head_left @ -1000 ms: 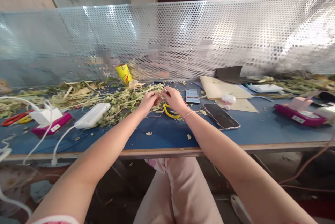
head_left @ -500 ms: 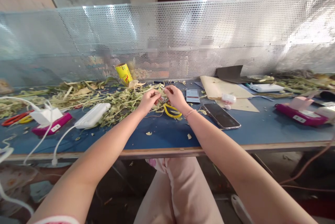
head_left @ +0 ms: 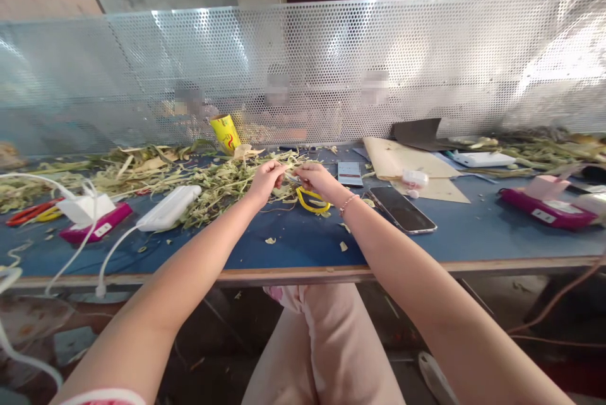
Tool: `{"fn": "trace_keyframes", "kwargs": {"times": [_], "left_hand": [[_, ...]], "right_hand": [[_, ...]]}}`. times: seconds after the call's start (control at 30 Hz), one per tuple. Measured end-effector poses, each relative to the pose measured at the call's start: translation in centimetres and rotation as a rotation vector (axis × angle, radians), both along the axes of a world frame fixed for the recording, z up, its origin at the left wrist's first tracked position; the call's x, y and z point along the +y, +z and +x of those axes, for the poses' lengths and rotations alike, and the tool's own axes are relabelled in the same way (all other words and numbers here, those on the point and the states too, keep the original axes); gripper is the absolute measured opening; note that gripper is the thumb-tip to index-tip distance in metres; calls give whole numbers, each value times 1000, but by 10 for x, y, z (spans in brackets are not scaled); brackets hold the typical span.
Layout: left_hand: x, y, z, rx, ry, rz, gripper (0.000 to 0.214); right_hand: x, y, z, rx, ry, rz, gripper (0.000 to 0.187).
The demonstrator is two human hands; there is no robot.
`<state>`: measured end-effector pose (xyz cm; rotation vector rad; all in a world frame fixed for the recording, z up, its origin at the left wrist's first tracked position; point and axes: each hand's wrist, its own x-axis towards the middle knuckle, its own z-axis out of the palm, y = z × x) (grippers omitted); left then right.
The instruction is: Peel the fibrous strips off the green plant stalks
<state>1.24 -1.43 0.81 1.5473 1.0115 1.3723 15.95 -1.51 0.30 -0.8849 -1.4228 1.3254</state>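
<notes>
My left hand (head_left: pixel 265 179) and my right hand (head_left: pixel 316 179) meet over the blue table (head_left: pixel 293 242), fingers pinched on a thin pale green plant strip (head_left: pixel 290 173) stretched between them. Just under and behind my right hand lie yellow-handled scissors (head_left: pixel 312 200). A heap of green and dried plant stems and husks (head_left: pixel 208 181) spreads to the left of my hands. A thin bracelet circles my right wrist.
A black phone (head_left: pixel 402 209) lies right of my hands, beside brown paper (head_left: pixel 402 162) and a small card (head_left: pixel 349 173). A white power bank (head_left: pixel 168 207) with cables and a magenta box (head_left: pixel 92 228) sit left; another magenta box (head_left: pixel 549 211) right. A perforated metal screen (head_left: pixel 303 70) backs the table.
Both hands have dropped slightly and stayed pinched together on the strip; the right hand has turned lower, toward the scissors. Nothing else has moved.
</notes>
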Motion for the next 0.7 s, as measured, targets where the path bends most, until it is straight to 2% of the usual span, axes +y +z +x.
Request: {"fn": "trace_keyframes", "kwargs": {"times": [0.1, 0.2, 0.33, 0.5, 0.7], "left_hand": [[0, -1, -2, 139, 23, 82, 23], [-2, -1, -3, 332, 50, 153, 21], [-6, 0, -1, 463, 33, 169, 17], [-4, -3, 2, 517, 8, 242, 7], [-2, -6, 2, 552, 9, 279, 11]], "right_hand": [[-1, 2, 2, -105, -104, 93, 13], [-3, 4, 2, -9, -124, 124, 11], [-6, 6, -1, 148, -64, 71, 8], [-10, 8, 0, 287, 95, 19, 8], [-10, 8, -1, 250, 120, 62, 8]]}}
